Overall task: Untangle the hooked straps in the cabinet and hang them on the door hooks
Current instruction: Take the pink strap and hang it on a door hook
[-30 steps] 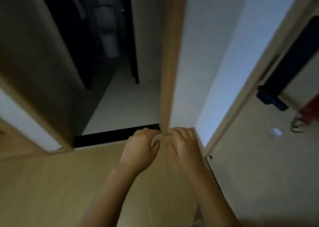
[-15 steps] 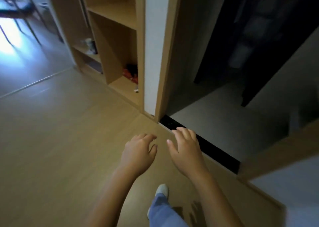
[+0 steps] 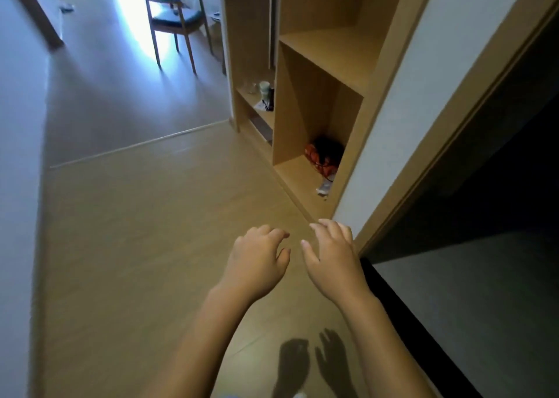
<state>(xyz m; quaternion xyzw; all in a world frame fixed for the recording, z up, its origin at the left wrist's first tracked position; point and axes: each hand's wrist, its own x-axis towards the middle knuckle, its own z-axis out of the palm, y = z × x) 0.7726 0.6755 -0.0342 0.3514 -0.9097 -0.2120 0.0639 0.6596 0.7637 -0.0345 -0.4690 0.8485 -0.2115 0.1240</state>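
A tangled heap of red and black straps (image 3: 323,155) lies at the back of the bottom compartment of the open wooden cabinet (image 3: 305,110), ahead and to the right. A pale end of the heap reaches toward the cabinet's front edge. My left hand (image 3: 258,260) and my right hand (image 3: 331,254) hover side by side over the wooden floor, palms down, fingers loosely spread, holding nothing. Both hands are well short of the straps. No door hooks are in view.
A dark doorway (image 3: 484,216) with a black threshold strip opens on the right. A wooden chair (image 3: 175,19) stands far back in a bright room. A cup and small items (image 3: 264,93) sit on a low shelf left of the cabinet. Open floor spreads left.
The view has swung left from the door frame and doorway to the cabinet, which is larger and nearer now. My hands have left the door edge and stay empty.
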